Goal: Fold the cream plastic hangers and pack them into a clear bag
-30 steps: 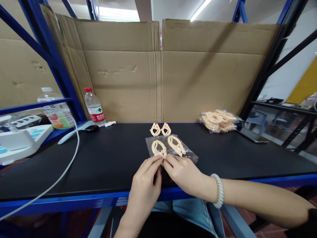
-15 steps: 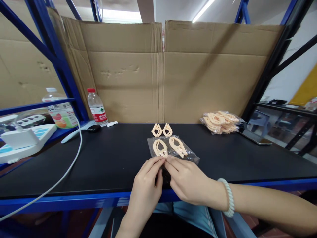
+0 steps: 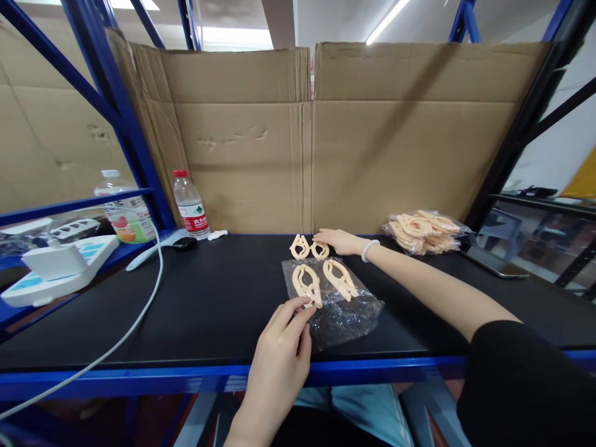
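Observation:
A clear plastic bag lies on the table with two beige plastic pieces on or in it that look like folding hangers: a left hanger and a right hanger. My left hand pinches the bag's near left edge, its fingertips by the lower end of the left hanger. Behind the bag stand two more pieces side by side, a back left hanger and a back right hanger. My right hand reaches over there, fingers stretched out at the top of the back right one; whether they grip it I cannot tell.
A bagged pile of beige hangers sits at the back right beside a flat dark device. A red-capped water bottle stands at the back left. A white cable crosses the left side; cardboard walls the back.
My right hand has left the bag's near edge and moved forward to the back right hanger. My left hand stays at the bag, whose near part now lies flatter.

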Available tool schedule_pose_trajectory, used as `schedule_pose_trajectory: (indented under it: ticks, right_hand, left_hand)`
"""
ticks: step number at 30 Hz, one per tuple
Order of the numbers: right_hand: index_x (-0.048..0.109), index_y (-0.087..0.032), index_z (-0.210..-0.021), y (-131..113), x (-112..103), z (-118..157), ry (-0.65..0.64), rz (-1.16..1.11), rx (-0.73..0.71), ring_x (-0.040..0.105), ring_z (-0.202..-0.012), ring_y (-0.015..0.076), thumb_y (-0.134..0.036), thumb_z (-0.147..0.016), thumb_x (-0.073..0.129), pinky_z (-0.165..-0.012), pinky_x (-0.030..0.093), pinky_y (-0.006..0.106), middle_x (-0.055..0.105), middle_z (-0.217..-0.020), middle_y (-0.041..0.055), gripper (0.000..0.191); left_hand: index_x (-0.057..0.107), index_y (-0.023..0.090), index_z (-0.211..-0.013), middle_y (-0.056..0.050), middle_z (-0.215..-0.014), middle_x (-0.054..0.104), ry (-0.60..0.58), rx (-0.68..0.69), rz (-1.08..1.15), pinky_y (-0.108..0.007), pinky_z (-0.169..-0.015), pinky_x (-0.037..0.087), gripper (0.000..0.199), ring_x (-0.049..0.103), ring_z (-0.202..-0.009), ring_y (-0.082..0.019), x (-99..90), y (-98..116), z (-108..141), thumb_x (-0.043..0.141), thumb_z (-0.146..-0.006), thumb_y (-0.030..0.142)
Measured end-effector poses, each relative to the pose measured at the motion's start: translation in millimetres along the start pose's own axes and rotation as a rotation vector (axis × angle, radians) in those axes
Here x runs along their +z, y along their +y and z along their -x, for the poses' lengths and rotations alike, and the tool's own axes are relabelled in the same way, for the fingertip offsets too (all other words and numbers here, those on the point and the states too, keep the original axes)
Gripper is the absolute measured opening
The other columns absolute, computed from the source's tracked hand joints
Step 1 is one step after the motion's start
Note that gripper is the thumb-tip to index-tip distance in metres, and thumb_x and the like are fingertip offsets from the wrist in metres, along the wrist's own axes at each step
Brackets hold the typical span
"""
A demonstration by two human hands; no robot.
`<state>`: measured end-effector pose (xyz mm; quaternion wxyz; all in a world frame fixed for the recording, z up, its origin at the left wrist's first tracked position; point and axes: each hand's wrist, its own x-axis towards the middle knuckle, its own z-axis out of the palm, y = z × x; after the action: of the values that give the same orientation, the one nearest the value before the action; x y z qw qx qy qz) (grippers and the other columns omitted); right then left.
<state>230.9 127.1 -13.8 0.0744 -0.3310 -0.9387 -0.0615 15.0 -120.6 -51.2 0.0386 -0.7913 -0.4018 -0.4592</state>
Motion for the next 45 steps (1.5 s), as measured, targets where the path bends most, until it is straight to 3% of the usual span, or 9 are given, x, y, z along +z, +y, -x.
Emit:
schedule_pose_trajectory:
  ticks: [3,11,16,20,26,30,34,38,45]
  right_hand:
    - [0.045,-0.012,-0.134,6.0,9.4,-4.7,-0.027,-0.062,0.026,0.029,-0.136,0.0246,0.005,-0.079,0.04,-0.107,0.032,0.042,0.042,-0.142,0.0115,0.058]
    - [0.059,-0.007,-0.12,23.9,-3.0,32.2,-0.033,-0.111,0.121,0.058,-0.106,0.0229,-0.005,-0.085,0.047,-0.094,0.043,0.035,0.061,-0.115,0.017,0.037]
    - [0.064,-0.009,-0.113,25.8,-7.9,53.3,0.022,-0.151,0.188,0.06,-0.102,0.0206,-0.008,-0.088,0.045,-0.092,0.044,0.031,0.064,-0.112,0.014,0.031]
    - [0.061,-0.009,-0.115,26.5,-6.3,49.6,0.068,-0.173,0.264,0.063,-0.091,0.0177,-0.005,-0.086,0.046,-0.085,0.047,0.028,0.069,-0.102,0.0116,0.034]
    - [0.068,-0.013,-0.098,21.1,-7.0,46.7,0.108,-0.151,0.282,0.062,-0.088,0.0175,-0.006,-0.083,0.051,-0.082,0.045,0.027,0.069,-0.097,0.0087,0.024]
    - [0.066,-0.013,-0.101,3.1,-11.8,67.6,0.157,-0.116,0.259,0.06,-0.092,0.0185,-0.007,-0.085,0.049,-0.086,0.044,0.029,0.065,-0.101,0.0098,0.025]
    - [0.067,-0.015,-0.1,-25.8,-19.4,103.4,0.167,-0.071,0.116,0.06,-0.09,0.0166,-0.01,-0.089,0.043,-0.083,0.047,0.028,0.064,-0.1,0.008,0.026]
    - [0.056,-0.019,-0.123,-63.1,-30.2,145.1,0.156,0.065,0.093,0.058,-0.096,0.0176,-0.01,-0.09,0.041,-0.083,0.049,0.032,0.062,-0.107,0.0088,0.037]
    - [0.062,-0.021,-0.112,-126.0,-40.2,210.6,0.224,0.095,0.113,0.061,-0.087,0.0163,-0.009,-0.091,0.037,-0.071,0.053,0.027,0.063,-0.101,0.0093,0.035]
  left_hand:
    - [0.061,0.018,-0.108,-0.009,-0.112,0.061,-0.005,0.007,-0.005,-0.039,-0.089,0.053,0.029,0.061,-0.101,-0.021,0.0,0.2,0.2,0.043,-0.088,0.009]
    - [0.06,0.018,-0.11,-0.009,-0.113,0.061,-0.002,0.01,-0.016,-0.038,-0.089,0.053,0.03,0.06,-0.102,-0.021,3.1,-2.0,1.4,0.043,-0.088,0.008]
    - [0.06,0.018,-0.111,-0.009,-0.114,0.061,-0.008,0.021,-0.042,-0.042,-0.093,0.052,0.03,0.06,-0.102,-0.021,4.7,-3.6,2.6,0.043,-0.088,0.008]
    - [0.06,0.018,-0.11,-0.01,-0.113,0.061,-0.003,0.024,-0.05,-0.044,-0.093,0.051,0.03,0.061,-0.101,-0.022,4.5,-3.4,2.3,0.042,-0.088,0.008]
    - [0.06,0.018,-0.109,-0.01,-0.112,0.062,-0.002,0.025,-0.04,-0.041,-0.089,0.054,0.03,0.061,-0.1,-0.021,3.4,-2.6,1.5,0.043,-0.087,0.008]
    - [0.06,0.018,-0.109,-0.009,-0.112,0.062,0.009,0.033,-0.051,-0.043,-0.091,0.053,0.03,0.061,-0.1,-0.022,4.1,-2.7,1.9,0.043,-0.087,0.008]
    - [0.061,0.018,-0.109,-0.009,-0.112,0.062,0.014,0.033,-0.063,-0.043,-0.091,0.053,0.03,0.062,-0.099,-0.022,5.2,-3.4,2.1,0.043,-0.087,0.008]
    - [0.061,0.017,-0.109,-0.009,-0.112,0.062,0.009,0.024,-0.072,-0.044,-0.091,0.052,0.03,0.062,-0.099,-0.023,4.9,-3.3,1.9,0.043,-0.087,0.009]
    - [0.061,0.019,-0.106,-0.009,-0.112,0.062,0.004,0.022,-0.045,-0.04,-0.088,0.054,0.027,0.061,-0.1,-0.022,3.1,-1.1,-0.4,0.043,-0.088,0.011]
